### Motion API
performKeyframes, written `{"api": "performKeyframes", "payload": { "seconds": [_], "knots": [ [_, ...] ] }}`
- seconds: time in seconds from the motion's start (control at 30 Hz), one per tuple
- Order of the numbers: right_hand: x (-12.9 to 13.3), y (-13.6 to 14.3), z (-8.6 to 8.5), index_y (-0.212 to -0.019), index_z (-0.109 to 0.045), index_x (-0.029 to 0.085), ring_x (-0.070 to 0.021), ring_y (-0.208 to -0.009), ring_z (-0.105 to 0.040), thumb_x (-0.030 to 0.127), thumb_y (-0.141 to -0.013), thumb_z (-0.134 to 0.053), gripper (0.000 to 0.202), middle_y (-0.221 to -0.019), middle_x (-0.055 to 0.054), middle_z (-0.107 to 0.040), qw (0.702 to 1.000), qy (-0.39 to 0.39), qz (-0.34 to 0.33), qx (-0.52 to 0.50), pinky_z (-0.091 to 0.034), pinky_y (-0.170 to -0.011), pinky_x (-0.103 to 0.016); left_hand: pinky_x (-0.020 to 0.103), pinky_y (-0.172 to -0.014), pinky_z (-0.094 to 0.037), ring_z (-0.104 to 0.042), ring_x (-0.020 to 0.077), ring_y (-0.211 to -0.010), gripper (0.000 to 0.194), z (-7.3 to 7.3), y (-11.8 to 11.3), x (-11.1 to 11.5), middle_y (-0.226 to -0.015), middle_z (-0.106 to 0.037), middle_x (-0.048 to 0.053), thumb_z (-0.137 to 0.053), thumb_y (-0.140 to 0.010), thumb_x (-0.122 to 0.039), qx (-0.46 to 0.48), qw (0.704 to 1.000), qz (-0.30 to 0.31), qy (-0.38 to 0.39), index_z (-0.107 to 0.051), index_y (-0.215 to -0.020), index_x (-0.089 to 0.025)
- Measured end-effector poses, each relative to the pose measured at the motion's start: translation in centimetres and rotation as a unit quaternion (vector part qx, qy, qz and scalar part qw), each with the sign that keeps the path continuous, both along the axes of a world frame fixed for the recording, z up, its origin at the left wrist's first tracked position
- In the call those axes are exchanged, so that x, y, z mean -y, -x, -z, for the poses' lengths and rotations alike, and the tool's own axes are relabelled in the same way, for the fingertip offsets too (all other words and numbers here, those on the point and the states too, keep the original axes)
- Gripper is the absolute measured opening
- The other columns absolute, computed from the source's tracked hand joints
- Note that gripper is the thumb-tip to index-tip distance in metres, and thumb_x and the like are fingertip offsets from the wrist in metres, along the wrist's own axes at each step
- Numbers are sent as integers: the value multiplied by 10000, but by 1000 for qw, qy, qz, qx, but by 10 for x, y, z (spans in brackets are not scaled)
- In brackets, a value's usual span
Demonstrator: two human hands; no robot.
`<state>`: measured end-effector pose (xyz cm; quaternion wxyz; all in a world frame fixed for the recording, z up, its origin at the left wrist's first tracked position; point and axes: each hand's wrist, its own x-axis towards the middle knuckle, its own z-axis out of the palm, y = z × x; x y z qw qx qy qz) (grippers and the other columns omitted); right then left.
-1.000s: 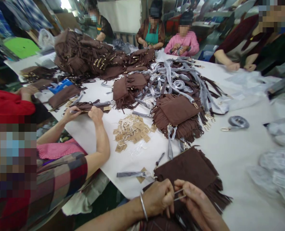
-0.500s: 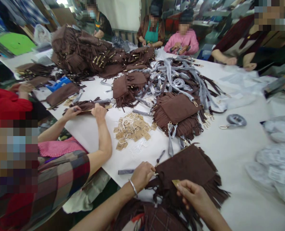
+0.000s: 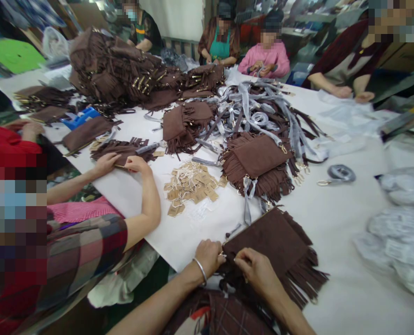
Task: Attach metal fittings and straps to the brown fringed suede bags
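Right now both hands work the near corner of the brown fringed bag (image 3: 273,242): left hand (image 3: 208,257) and right hand (image 3: 257,272) close together, pinching at its metal ring. Likely attaching step; next move needs steady fingertip grip there.

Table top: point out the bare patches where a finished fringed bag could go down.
Bare table lies between the fringed bag under both hands and the plastic-wrapped bundles. A smaller patch lies left of the paper tags. The strap pile is crowded.
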<state>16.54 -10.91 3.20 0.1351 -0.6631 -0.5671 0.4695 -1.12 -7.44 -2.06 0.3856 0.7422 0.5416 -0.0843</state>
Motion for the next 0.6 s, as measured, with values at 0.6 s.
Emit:
{"api": "performKeyframes", "payload": {
  "seconds": [0.6],
  "knots": [
    [-8, 16, 16, -760, -598, 213, -180, -760, -565, 275, -864, -445, 196, -791, -27, -612, 997, -58, -47, 2, -402, -716, -298, 199, -410, -367, -489, 101, -427, 408, 13, 9, 2, -514, -552, -33, -662, -619, -539, 293, 827, -298, 376, -577, -727, -154]
  ]
}}
